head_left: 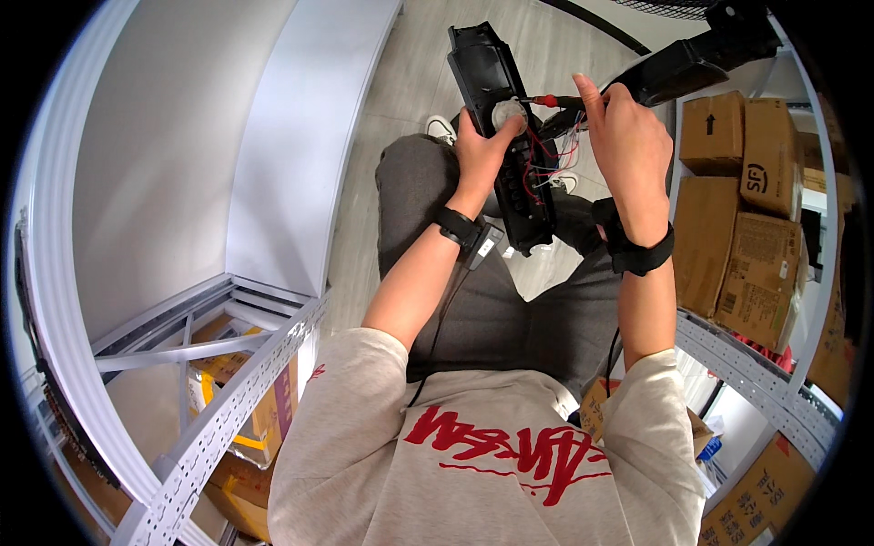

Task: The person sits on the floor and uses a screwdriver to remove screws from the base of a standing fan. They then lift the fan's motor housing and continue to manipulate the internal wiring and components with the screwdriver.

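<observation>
A long black plastic housing [482, 68] lies tilted above my lap, its inner side showing. My left hand [478, 155] grips it by the left edge, the thumb pressing on a round clear disc [506, 114] set into it. My right hand [628, 136] is closed around a screwdriver [546, 101] with a red and black handle, its thumb raised. The tool's thin tip reaches the housing beside the disc. Thin red and white wires [546, 168] hang loosely from the housing near my right hand. My right palm and part of the handle are hidden.
A black curved plastic part [683, 71] stands beyond my right hand, near a wire mesh guard [665, 7]. Cardboard boxes [706, 237] fill a metal rack on the right. At left are a white panel [291, 136] and a perforated metal shelf frame [228, 414].
</observation>
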